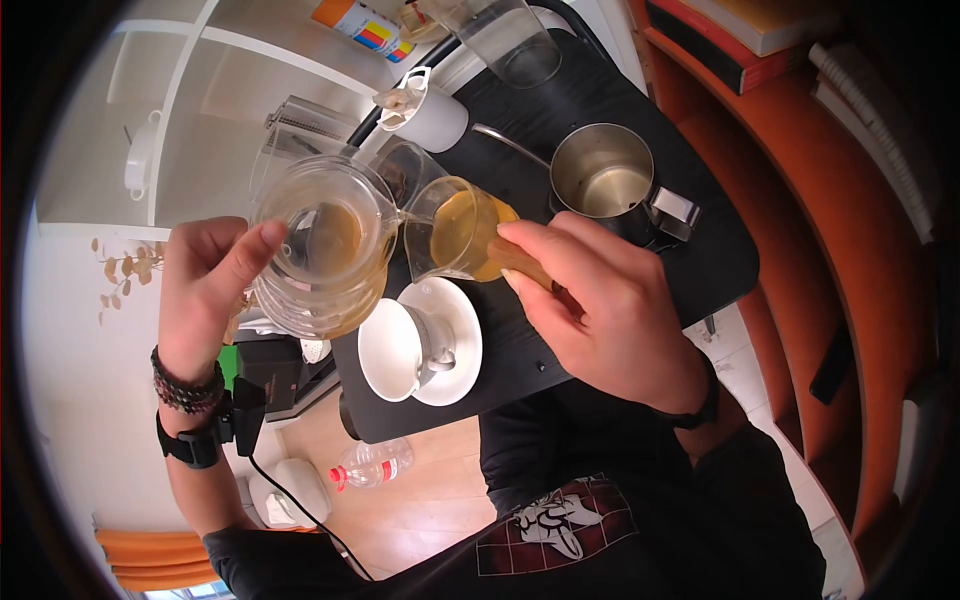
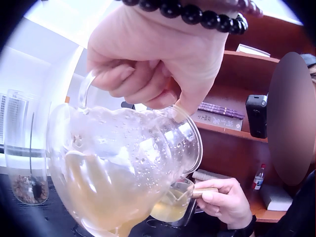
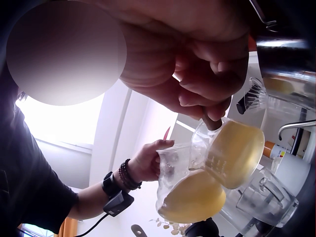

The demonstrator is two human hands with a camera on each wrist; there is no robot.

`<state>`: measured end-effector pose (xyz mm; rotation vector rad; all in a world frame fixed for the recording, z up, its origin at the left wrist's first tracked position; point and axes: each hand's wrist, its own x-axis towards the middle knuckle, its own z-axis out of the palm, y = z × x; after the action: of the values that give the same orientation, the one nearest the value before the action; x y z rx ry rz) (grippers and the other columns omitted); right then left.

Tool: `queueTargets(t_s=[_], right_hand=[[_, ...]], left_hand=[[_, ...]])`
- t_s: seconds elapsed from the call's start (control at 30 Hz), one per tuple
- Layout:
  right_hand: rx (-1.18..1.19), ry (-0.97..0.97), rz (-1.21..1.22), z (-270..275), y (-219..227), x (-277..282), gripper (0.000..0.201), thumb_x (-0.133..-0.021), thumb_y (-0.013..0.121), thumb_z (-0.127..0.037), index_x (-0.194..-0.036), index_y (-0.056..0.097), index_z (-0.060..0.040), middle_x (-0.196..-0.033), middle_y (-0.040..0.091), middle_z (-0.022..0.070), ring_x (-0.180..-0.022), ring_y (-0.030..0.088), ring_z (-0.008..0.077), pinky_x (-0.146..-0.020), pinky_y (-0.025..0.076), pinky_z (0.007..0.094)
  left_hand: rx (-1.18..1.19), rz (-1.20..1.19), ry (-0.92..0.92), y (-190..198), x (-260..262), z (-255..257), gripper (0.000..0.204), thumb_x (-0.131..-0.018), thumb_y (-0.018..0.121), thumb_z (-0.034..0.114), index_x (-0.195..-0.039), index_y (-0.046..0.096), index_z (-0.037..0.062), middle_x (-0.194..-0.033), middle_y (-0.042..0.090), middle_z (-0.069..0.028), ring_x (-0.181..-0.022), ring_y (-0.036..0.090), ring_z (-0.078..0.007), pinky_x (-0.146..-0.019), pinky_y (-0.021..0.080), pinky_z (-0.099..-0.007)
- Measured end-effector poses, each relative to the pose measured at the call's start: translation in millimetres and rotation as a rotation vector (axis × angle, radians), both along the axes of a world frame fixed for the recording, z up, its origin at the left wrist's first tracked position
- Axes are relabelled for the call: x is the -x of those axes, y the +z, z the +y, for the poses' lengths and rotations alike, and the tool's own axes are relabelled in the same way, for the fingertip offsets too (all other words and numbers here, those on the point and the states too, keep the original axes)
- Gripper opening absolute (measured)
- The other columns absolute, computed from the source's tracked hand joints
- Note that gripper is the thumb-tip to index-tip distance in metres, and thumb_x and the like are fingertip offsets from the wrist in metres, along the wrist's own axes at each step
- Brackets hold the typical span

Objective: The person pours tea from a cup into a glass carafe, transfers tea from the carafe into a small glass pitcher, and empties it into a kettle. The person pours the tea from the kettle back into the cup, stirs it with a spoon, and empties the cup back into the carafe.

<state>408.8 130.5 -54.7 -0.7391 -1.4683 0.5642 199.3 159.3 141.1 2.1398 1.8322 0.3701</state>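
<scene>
Table: black [image 1: 720,240], set between white shelves [image 1: 270,48] and brown shelves [image 1: 800,160], where books [image 1: 700,50] are stacked.
Floor: a red-capped bottle [image 1: 378,466] is seen below the table's edge.
Cup: placed with its saucer [image 1: 462,365] on the table, below the pot; white [image 1: 385,350].
Steel mug: stood on the table, beyond the right hand [image 1: 605,300]; its inside is half lit [image 1: 600,165].
Pot: clear glass [image 1: 320,300], tilted above the table, yellow liquid inside; its handle is gripped by the left hand [image 1: 210,285], fingers curled round it.
Jug: held up by the right hand, clamped on the wooden handle [image 1: 530,265]; yellow liquid is contained [image 1: 455,235].
Lip: held at the jug's rim; contact cannot be told.
Hidden: 1 tall glass [image 2: 29,153] is cut into by the pot.
</scene>
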Motion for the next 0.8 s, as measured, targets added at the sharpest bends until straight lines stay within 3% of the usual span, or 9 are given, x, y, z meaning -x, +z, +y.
queueTargets(t_s=[0.43, 0.53, 0.6, 0.7, 0.73, 0.8], right_hand=[[0.029, -0.017, 0.003, -5, 11, 5, 0.029, -0.073, 0.063, 0.008, -0.102, 0.060, 0.0038, -0.077, 0.058, 0.0097, -0.059, 0.055, 0.0123, -0.048, 0.043, 0.0224], [0.042, -0.026, -0.018, -7, 13, 5, 0.030, -0.074, 0.062, 0.009, -0.104, 0.060, 0.0042, -0.081, 0.059, 0.0097, -0.063, 0.057, 0.0109, -0.050, 0.045, 0.0210], [0.059, -0.016, -0.002, -8, 13, 7, 0.031, -0.075, 0.061, 0.009, -0.105, 0.059, 0.0046, -0.083, 0.060, 0.0097, -0.065, 0.058, 0.0101, -0.051, 0.046, 0.0204], [0.101, 0.018, 0.018, -12, 12, 7, 0.031, -0.077, 0.058, 0.011, -0.107, 0.058, 0.0061, -0.090, 0.060, 0.0096, -0.074, 0.059, 0.0080, -0.056, 0.047, 0.0182], [0.121, 0.023, 0.034, -13, 12, 8, 0.030, -0.078, 0.057, 0.011, -0.107, 0.058, 0.0065, -0.091, 0.059, 0.0094, -0.075, 0.059, 0.0078, -0.056, 0.047, 0.0179], [0.150, 0.020, 0.045, -16, 11, 9, 0.029, -0.079, 0.055, 0.012, -0.108, 0.058, 0.0072, -0.092, 0.058, 0.0083, -0.076, 0.056, 0.0067, -0.057, 0.045, 0.0169]], left_hand=[[-0.030, -0.150, 0.051, 2, 19, 1, 0.045, -0.084, 0.060, 0.033, -0.052, 0.039, 0.0094, -0.051, 0.027, 0.0086, -0.049, 0.021, -0.0036, -0.046, 0.014, -0.0260], [-0.053, -0.294, 0.061, 0, 34, -1, 0.043, -0.084, 0.060, 0.032, -0.053, 0.041, 0.0095, -0.051, 0.027, 0.0083, -0.048, 0.022, -0.0036, -0.045, 0.014, -0.0252], [-0.110, -0.515, 0.077, -2, 53, -4, 0.024, -0.087, 0.058, 0.029, -0.078, 0.057, 0.0070, -0.055, 0.038, 0.0076, -0.047, 0.025, -0.0025, -0.045, 0.018, -0.0211], [-0.082, -0.700, 0.076, 5, 73, -19, 0.019, -0.089, 0.056, 0.028, -0.087, 0.058, 0.0087, -0.059, 0.042, 0.0078, -0.046, 0.026, -0.0024, -0.045, 0.019, -0.0198], [-0.328, -0.722, 0.236, -3, 59, -28, 0.018, -0.090, 0.054, 0.027, -0.086, 0.058, 0.0097, -0.057, 0.040, 0.0090, -0.045, 0.026, -0.0021, -0.046, 0.020, -0.0194], [-0.302, -0.835, 0.254, -2, 79, -42, 0.018, -0.090, 0.054, 0.027, -0.088, 0.059, 0.0097, -0.058, 0.039, 0.0097, -0.045, 0.026, -0.0019, -0.046, 0.020, -0.0192]])
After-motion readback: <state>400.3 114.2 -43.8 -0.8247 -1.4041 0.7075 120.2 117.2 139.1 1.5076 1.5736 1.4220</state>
